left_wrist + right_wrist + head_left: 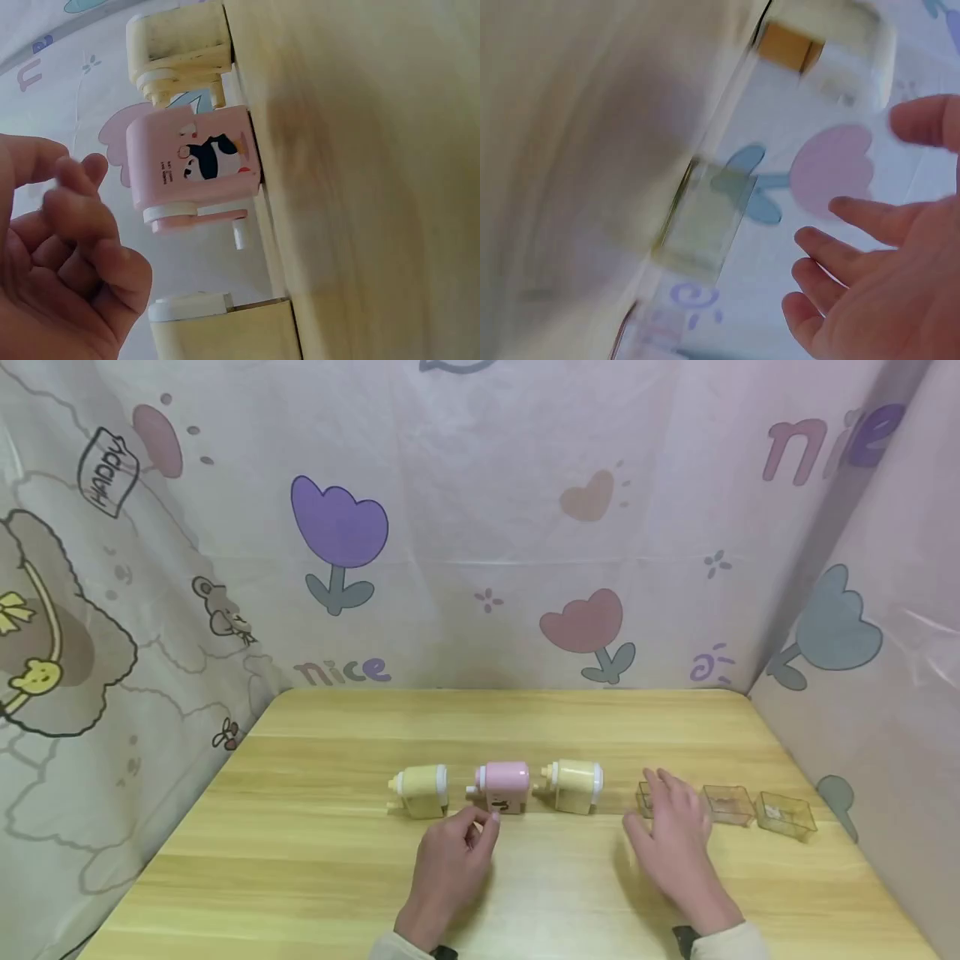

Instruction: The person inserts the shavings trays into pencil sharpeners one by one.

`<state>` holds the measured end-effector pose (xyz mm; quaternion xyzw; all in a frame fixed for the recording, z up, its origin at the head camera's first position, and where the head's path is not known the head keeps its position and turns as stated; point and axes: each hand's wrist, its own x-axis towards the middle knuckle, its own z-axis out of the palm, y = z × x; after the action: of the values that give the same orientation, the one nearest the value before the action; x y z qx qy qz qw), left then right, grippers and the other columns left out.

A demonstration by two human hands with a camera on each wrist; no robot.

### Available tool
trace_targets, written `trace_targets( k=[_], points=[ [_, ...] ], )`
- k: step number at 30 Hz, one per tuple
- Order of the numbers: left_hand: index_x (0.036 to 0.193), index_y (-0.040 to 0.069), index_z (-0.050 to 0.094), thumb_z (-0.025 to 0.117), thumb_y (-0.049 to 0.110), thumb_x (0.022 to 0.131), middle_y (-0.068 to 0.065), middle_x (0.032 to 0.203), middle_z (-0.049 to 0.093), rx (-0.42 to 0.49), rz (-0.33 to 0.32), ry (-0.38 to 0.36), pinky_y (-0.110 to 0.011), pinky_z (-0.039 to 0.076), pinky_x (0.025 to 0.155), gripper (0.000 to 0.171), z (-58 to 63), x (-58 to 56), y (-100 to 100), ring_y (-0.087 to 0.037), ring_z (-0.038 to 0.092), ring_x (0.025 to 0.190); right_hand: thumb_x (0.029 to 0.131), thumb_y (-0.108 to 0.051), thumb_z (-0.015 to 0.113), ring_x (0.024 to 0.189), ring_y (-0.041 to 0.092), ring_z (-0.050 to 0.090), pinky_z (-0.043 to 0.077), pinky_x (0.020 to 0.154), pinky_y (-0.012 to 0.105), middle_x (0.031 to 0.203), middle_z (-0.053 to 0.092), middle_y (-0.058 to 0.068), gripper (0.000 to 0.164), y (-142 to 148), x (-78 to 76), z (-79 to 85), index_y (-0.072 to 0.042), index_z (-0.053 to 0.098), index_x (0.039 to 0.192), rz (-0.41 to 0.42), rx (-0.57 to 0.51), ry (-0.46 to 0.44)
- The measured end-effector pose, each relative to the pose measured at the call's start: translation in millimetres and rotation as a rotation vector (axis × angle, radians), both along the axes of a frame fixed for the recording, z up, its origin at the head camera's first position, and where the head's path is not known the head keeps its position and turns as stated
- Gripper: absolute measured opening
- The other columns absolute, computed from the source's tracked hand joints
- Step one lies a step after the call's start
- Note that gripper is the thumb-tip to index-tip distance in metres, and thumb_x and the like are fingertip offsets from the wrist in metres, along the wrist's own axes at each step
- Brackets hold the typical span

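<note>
Three hand-crank pencil sharpeners stand in a row on the table: a yellow one (pixel 423 793) at left, a pink one (pixel 507 777) with a panda print in the middle, another yellow one (pixel 576 785) at right. My left hand (pixel 452 862) is just in front of the pink sharpener (pixel 187 161), its fingers loosely curled and holding nothing. Right of the row lie three clear, yellowish or pinkish drawers, the middle one (pixel 727 804) and the right one (pixel 785 816) in full sight. My right hand (pixel 678 839), fingers spread, hovers by the left drawer (pixel 705 225), partly covering it.
The wooden table (pixel 300 860) meets a patterned curtain (pixel 465 527) at the back, and curtain also hangs along both sides. A crank handle (pixel 202 220) sticks out from the side of the pink sharpener.
</note>
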<state>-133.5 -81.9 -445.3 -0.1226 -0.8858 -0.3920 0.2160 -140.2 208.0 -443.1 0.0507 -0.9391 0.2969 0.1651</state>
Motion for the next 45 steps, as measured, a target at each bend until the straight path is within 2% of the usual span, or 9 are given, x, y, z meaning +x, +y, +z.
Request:
trace_targets(
  k=[3,5,11,17,24,32,38,45],
  points=[
    [0.076,0.024,0.063,0.055,0.037,0.096,0.016,0.052,0.039,0.001,0.010,-0.014,-0.022,0.032,0.042,0.025,1.1,-0.2,-1,0.000,0.033,0.045,0.092,-0.025,0.056,0.131,0.053,0.015,0.008,0.097,0.074,0.146,0.024,0.033,0.066,14,-0.9,1.6,0.004,0.028,0.144,-0.050,0.012,-0.025],
    [0.076,0.023,0.063,0.055,0.038,0.096,0.016,0.052,0.039,-0.007,0.008,-0.032,-0.023,0.032,0.042,0.026,1.1,-0.4,-2,-0.001,0.034,0.045,0.092,-0.027,0.057,0.132,0.054,0.009,0.006,0.096,0.075,0.147,0.018,0.035,0.070,23,-0.2,1.2,0.005,0.024,0.146,-0.061,0.028,-0.076],
    [0.078,0.024,0.063,0.053,0.043,0.096,0.014,0.053,0.042,-0.030,-0.001,-0.120,-0.023,0.035,0.044,0.028,-0.1,-1.3,-3,-0.002,0.037,0.046,0.089,-0.027,0.060,0.136,0.055,-0.007,-0.006,0.098,0.075,0.150,0.003,0.038,0.079,37,1.0,-1.7,0.002,0.017,0.149,-0.028,0.054,-0.195],
    [0.080,0.024,0.063,0.053,0.044,0.095,0.013,0.053,0.042,-0.037,-0.005,-0.162,-0.024,0.035,0.044,0.028,0.8,0.0,-4,-0.003,0.038,0.046,0.089,-0.030,0.060,0.135,0.058,-0.001,-0.006,0.099,0.074,0.150,0.008,0.037,0.079,38,0.1,-1.2,0.005,0.019,0.147,0.019,0.081,-0.255],
    [0.081,0.023,0.063,0.054,0.043,0.095,0.013,0.053,0.043,-0.038,-0.011,-0.181,-0.025,0.036,0.044,0.026,3.3,-0.5,-5,-0.004,0.040,0.046,0.091,-0.034,0.059,0.133,0.060,0.005,0.000,0.099,0.073,0.148,0.017,0.037,0.079,37,-2.5,-0.2,0.007,0.020,0.146,0.022,0.095,-0.266],
    [0.082,0.023,0.063,0.055,0.042,0.095,0.014,0.058,0.047,-0.054,-0.008,-0.205,-0.024,0.038,0.049,0.025,4.0,0.5,-5,-0.004,0.043,0.051,0.086,-0.024,0.064,0.132,0.060,0.005,0.006,0.097,0.075,0.151,0.008,0.036,0.086,36,-2.2,-4.0,0.004,0.011,0.149,0.038,0.086,-0.274],
    [0.081,0.023,0.063,0.054,0.043,0.095,0.014,0.061,0.048,-0.053,0.000,-0.209,-0.024,0.039,0.051,0.026,4.5,0.8,-6,-0.003,0.045,0.053,0.085,-0.019,0.065,0.129,0.060,0.013,0.012,0.096,0.073,0.149,0.017,0.035,0.081,35,-2.6,-4.3,0.004,0.018,0.147,0.019,0.112,-0.252],
    [0.080,0.023,0.062,0.054,0.043,0.095,0.013,0.062,0.050,-0.047,-0.010,-0.213,-0.024,0.040,0.051,0.026,5.4,0.0,-7,-0.002,0.046,0.054,0.085,-0.016,0.065,0.123,0.058,0.021,0.017,0.095,0.068,0.140,0.027,0.036,0.075,35,-2.0,-1.2,0.005,0.025,0.145,-0.029,0.094,-0.237]
  ],
)
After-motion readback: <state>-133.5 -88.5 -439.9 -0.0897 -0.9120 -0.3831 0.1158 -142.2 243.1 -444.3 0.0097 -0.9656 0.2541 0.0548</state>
